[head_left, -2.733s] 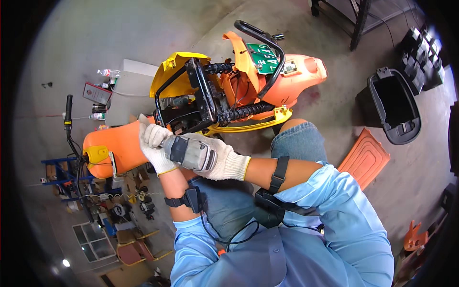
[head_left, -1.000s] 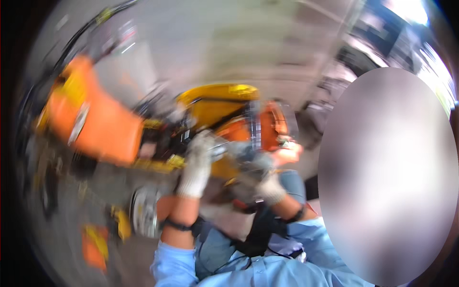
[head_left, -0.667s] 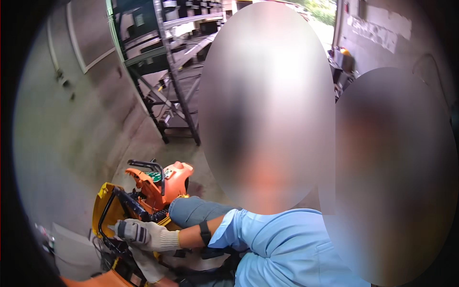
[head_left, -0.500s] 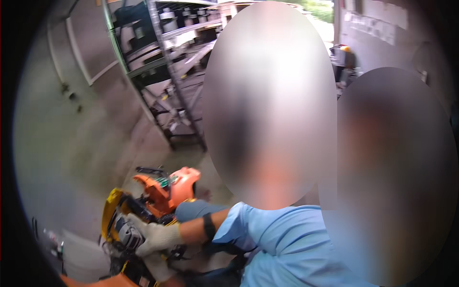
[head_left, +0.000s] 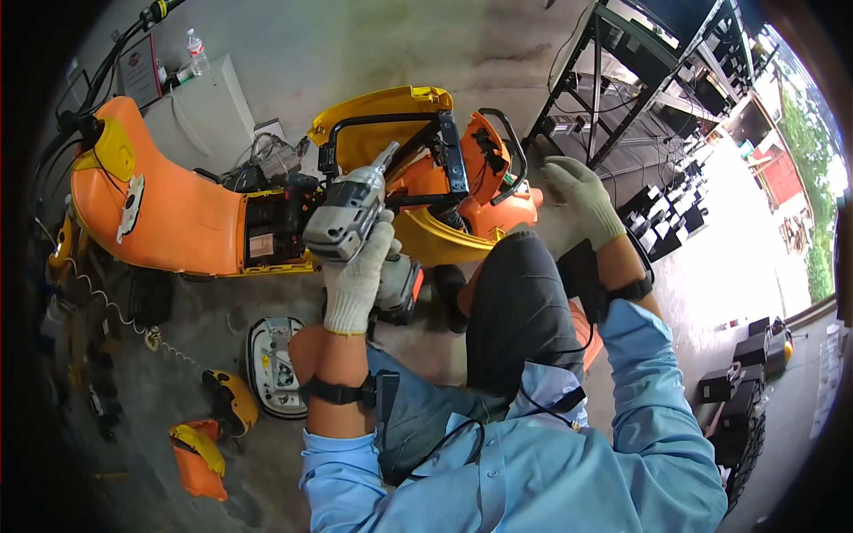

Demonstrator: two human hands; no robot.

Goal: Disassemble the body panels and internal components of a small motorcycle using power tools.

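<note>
My left hand (head_left: 360,275), in a white knit glove, grips a grey cordless drill (head_left: 351,213) whose bit points up toward the black rear rack (head_left: 391,142) of an orange and yellow scooter (head_left: 187,213). The scooter stands partly stripped, with wiring and its frame exposed in the middle. My right hand (head_left: 582,195), also gloved, is raised with its fingers spread and holds nothing. It hovers to the right of the scooter's orange tail panel (head_left: 493,178), above my raised knee (head_left: 520,284).
A headlight unit (head_left: 271,364) and yellow and orange body parts (head_left: 209,435) lie on the concrete floor at lower left. A white box (head_left: 200,111) with a bottle stands behind the scooter. Metal shelving (head_left: 640,80) rises at upper right. Black batteries (head_left: 737,391) sit at right.
The view has swung from people and shelving back down onto the scooter. My left hand now holds the drill up at the rack, and my right hand has lifted free.
</note>
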